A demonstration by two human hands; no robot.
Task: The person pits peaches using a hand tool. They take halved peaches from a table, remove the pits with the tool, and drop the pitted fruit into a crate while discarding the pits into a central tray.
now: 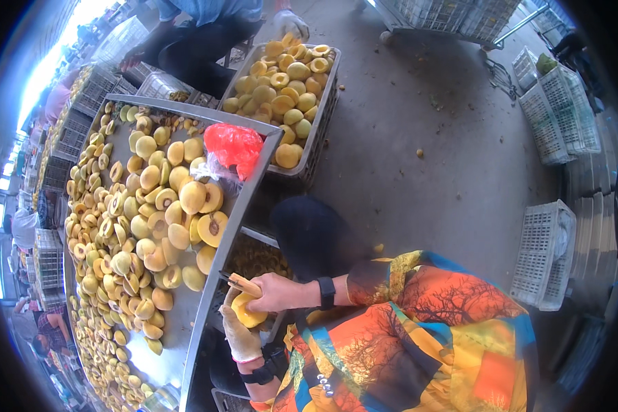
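My left hand (240, 338), in a pale work glove, is closed around a yellow peach half (248, 313) beside the metal table's edge. Just above it, my right hand (278, 292) is bare and grips a pitting tool with a wooden handle (244, 283). The tool's dark tip points left; the fingers partly hide how its working end meets the fruit. Many halved peaches (144, 247) lie heaped on the metal table (180, 329) to the left, some with pits showing.
A crate (332, 86) full of peach halves stands at the table's far corner, where a co-worker's gloved hand (292, 26) reaches in. A red plastic bag (233, 147) lies on the table. White crates (544, 254) line the right side. Beneath the table edge sits a container of brown pieces (257, 257).
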